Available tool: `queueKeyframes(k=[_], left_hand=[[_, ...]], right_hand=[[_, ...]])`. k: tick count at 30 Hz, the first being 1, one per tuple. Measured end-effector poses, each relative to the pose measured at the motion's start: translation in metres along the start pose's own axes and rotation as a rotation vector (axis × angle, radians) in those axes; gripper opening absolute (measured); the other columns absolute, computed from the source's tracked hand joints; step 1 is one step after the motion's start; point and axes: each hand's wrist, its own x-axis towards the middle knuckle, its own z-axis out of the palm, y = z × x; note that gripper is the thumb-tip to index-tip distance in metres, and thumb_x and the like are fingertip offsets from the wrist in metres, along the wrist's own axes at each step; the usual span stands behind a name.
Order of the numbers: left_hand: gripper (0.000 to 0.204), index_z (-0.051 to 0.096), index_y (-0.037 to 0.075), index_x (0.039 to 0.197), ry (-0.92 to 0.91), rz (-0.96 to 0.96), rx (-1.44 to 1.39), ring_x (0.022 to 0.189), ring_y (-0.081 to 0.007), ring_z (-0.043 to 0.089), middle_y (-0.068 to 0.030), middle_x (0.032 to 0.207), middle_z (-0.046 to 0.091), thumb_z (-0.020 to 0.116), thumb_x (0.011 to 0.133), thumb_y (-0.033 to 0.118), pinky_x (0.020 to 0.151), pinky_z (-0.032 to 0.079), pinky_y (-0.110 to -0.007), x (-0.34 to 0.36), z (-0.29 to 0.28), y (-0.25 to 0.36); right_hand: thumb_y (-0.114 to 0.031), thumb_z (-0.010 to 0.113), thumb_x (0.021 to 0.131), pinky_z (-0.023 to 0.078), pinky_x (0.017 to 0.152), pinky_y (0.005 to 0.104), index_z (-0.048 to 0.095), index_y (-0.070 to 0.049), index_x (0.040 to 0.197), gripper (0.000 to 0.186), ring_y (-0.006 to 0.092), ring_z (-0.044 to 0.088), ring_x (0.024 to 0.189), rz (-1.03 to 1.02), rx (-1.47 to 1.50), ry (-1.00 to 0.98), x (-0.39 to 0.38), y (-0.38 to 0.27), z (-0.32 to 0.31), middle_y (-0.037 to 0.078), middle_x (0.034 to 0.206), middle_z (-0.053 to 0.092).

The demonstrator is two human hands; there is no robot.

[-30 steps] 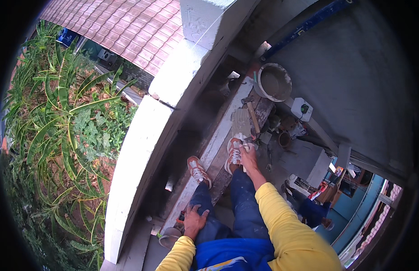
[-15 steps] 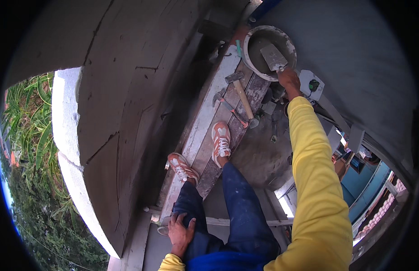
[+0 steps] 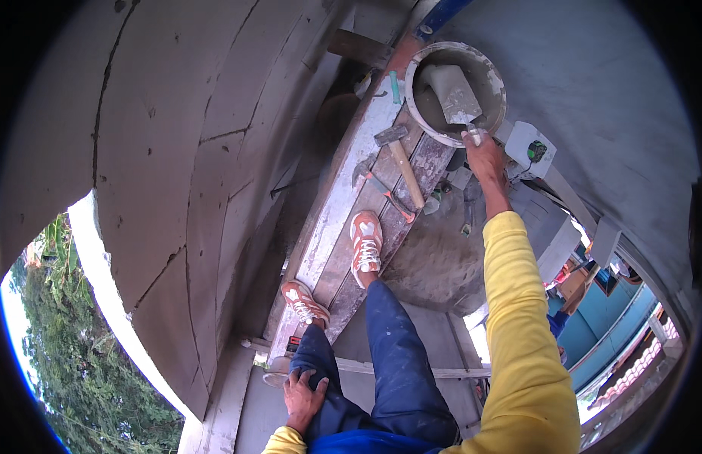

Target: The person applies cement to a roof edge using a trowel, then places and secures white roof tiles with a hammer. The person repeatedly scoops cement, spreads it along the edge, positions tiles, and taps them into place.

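Shifted trowel [image 3: 453, 94] slightly within mortar bucket [image 3: 423, 127], apparently to work its mix; gripping with right hand [image 3: 485, 157], fingers wrapped round handle; resting left hand [image 3: 304, 397], fingers spread, on trousers [image 3: 400, 363] well apart from bucket.

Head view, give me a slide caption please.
Right hand holding a trowel inside a round bucket, left hand resting on the left leg.
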Motion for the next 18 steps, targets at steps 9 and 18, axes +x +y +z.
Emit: queueKeyframes(k=[9, 18], left_hand=[[0.065, 0.067, 0.019, 0.148, -0.185, -0.104, 0.051, 0.145, -0.0513, 0.046, -0.0198, 0.164, 0.045, 0.068, 0.098, 0.061, 0.12, 0.044, -0.058, -0.001, 0.01, -0.043], [0.061, 0.068, 0.018, 0.145, -0.036, -0.037, -0.012, 0.142, -0.0471, 0.052, -0.0177, 0.157, 0.052, 0.067, 0.099, 0.057, 0.115, 0.049, -0.058, 0.004, 0.029, -0.124]], right_hand=[[-0.044, 0.068, 0.107, 0.043, 0.05, 0.0253, 0.064, -0.009, 0.111, 0.035, 0.0058, 0.055, 0.058, 0.015, 0.851, 0.025, -0.104, 0.007, -0.006, -0.001, 0.084, 0.061], [-0.022, 0.063, 0.107, 0.042, 0.058, 0.0254, 0.065, 0.001, 0.12, 0.027, 0.0071, 0.052, 0.063, -0.429, 1.197, -0.244, -0.375, -0.157, -0.008, -0.001, 0.079, 0.058]])
